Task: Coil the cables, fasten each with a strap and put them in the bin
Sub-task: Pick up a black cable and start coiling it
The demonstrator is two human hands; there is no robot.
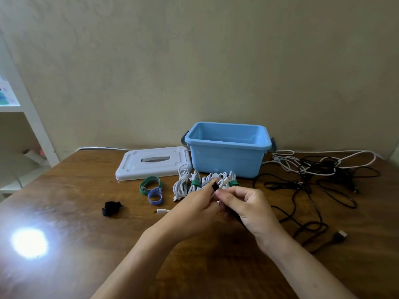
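a black cable (306,203) end is pinched in the grip of both the left hand (194,209) and right hand (248,207), apparently with a black strap, in front of the blue bin (226,147) on the desk (86,212).

Your open blue bin (226,157) at the back of the bench, coiled white cables (194,183) strapped in green before it, loose black cables (313,190) sprawled right, green strap (146,184), purple strap (155,196), black strap (111,208) lying left.
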